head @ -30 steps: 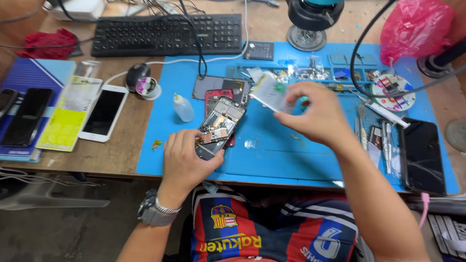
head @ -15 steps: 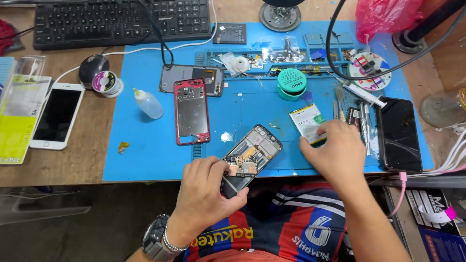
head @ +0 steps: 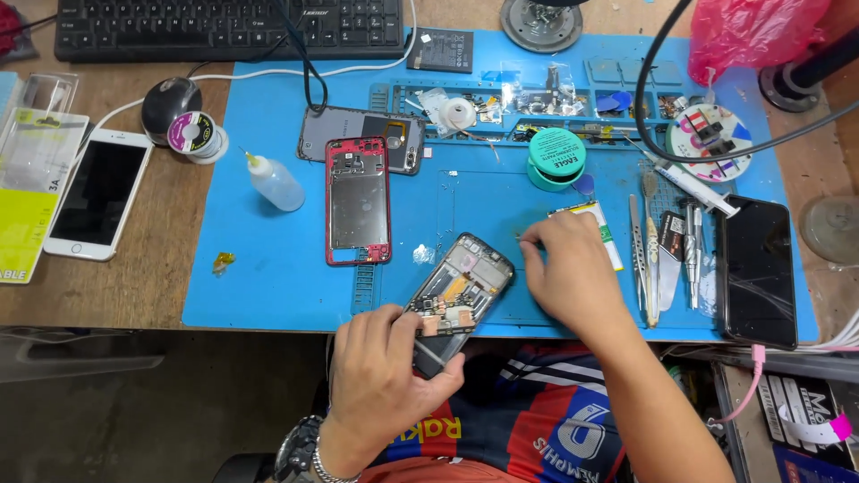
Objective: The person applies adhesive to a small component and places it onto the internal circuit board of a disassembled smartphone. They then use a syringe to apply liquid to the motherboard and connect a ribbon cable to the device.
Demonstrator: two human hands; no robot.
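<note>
Opened phone [head: 461,286], back cover off and its boards and a copper-coloured strip showing, lies tilted at the lower middle of the frame, on the near edge of the blue mat [head: 268,277] that covers the counter. The left hand [head: 385,376], a metal watch [head: 300,452] on its wrist, is clamped on the phone's lower end, thumb on top and fingers curled beneath, so that end overhangs the counter edge.

The right hand [head: 573,273] rests palm down just right of the phone, fingers bent with their tips on the mat. It lies over a flat white part with a yellow-green edge [head: 601,215], only the far end of which shows. Whether the fingers pinch that part or merely press on it, I cannot tell.

Left of the phone lies a red phone frame [head: 358,201], with a small squeeze bottle [head: 273,183] beyond it. A green round tin [head: 556,158] sits above the right hand, and tweezers [head: 646,250] and a black phone [head: 756,268] lie to its right.

By my reading, the step in hand is steadying the phone while the flat part is handled beside it. Any further move calls for a firm left-hand hold on the overhanging end and a light touch near the exposed boards.
</note>
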